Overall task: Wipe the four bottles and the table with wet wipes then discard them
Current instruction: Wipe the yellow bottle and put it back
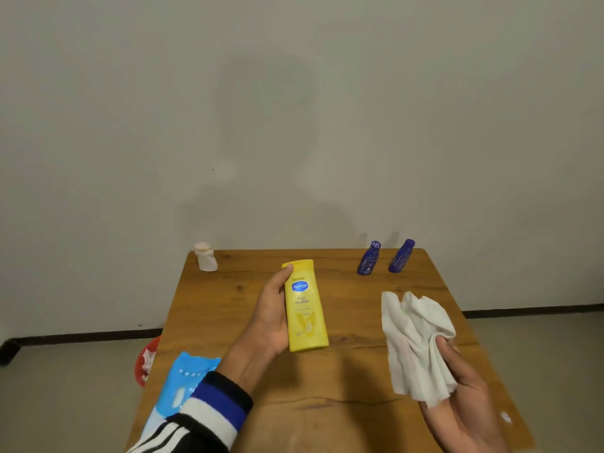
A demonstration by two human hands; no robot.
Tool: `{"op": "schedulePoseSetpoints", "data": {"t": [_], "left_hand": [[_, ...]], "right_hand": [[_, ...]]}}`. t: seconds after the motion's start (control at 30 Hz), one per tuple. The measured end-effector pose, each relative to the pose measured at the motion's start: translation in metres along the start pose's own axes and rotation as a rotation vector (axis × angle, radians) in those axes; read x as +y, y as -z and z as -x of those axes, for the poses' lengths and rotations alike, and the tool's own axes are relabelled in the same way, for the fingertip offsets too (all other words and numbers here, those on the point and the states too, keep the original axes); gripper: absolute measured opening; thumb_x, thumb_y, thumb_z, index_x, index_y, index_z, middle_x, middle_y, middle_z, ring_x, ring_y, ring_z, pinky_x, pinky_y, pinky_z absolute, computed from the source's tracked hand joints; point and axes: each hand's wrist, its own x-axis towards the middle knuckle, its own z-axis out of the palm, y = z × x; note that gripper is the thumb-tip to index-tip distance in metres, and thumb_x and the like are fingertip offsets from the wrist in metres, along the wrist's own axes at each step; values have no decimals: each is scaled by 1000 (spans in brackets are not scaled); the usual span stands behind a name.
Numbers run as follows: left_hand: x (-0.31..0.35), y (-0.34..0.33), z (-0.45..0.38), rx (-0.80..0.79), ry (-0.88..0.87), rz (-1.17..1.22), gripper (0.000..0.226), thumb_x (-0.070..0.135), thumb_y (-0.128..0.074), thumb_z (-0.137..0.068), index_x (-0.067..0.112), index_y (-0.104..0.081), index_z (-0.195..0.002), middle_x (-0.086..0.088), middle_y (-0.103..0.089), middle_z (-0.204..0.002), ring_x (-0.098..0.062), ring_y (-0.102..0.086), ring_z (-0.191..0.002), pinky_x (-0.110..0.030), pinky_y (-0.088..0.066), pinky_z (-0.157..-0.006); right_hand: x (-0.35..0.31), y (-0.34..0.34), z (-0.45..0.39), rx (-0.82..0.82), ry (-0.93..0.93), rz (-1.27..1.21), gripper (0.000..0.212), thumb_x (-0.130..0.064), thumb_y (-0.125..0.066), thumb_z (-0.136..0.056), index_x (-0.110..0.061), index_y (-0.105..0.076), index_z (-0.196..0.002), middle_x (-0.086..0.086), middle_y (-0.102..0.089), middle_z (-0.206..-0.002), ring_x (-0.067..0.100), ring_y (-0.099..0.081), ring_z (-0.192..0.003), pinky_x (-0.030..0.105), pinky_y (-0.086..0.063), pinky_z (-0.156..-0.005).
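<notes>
Left hand (271, 317): grip wrapped round yellow bottle (306, 307), held over mid-surface (343, 416). Right hand (464, 397): grip pinches white wipe (413, 344) near right edge. Far edge: white bottle (206, 257) left, two blue bottles (369, 258) (401, 256) right. Near-left corner: blue wipes pack (181, 384).

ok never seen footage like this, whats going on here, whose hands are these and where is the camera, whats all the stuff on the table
There is one picture, taken by a wide-angle camera worn on a person's head, looking forward and down. No machine is involved: both hands are the wearer's own.

The left hand grips a yellow lotion bottle above a wooden table. The right hand holds a crumpled white wet wipe, pinched by its fingers.

At the table's far edge stand a small white bottle on the left and two dark blue bottles on the right. A blue wipes pack lies by the left sleeve. A red bin holding white wipes sits on the floor beside the table.
</notes>
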Motion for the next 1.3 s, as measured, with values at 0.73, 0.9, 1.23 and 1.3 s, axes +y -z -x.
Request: {"op": "schedulePoseSetpoints", "data": {"t": [0.73,0.9,1.23,1.3], "left_hand": [[-51,-82,-62,-134,-33,33,59,58,-46,-95,9,-74,-114,-10,-70,-120,-27,-65,-113,-50,-48,-100],[-39,-88,-66,-241,31,84,69,60,-46,-95,8,-57,-138,-16,-60,-134,-30,-57,-125,-48,-35,-114],[-35,-82,-67,-252,11,111,41,53,-51,-95,30,-64,-127,-8,-68,-111,-33,-62,-119,-62,-43,-101],[-41,-83,-65,-306,41,124,38,52,-51,-97,30,-62,-126,-9,-67,-112,-36,-58,-122,-58,-43,-101]], "right_hand": [[-66,-51,-93,-136,625,1187,26,-6,-56,-98,-13,-70,-120,-3,-73,-113,8,-67,-106,22,-56,-83],[-55,-45,-110,-444,901,1693,35,-1,-58,-95,-7,-63,-129,5,-57,-141,8,-50,-134,25,-44,-108],[-14,-13,-70,-757,979,2230,57,-37,-46,-102,-5,-39,-149,8,-27,-161,18,-16,-152,37,-21,-121],[-23,-27,-84,-734,960,2238,62,-41,-42,-102,-4,-33,-151,8,-22,-163,18,-12,-153,39,-15,-122]]}}
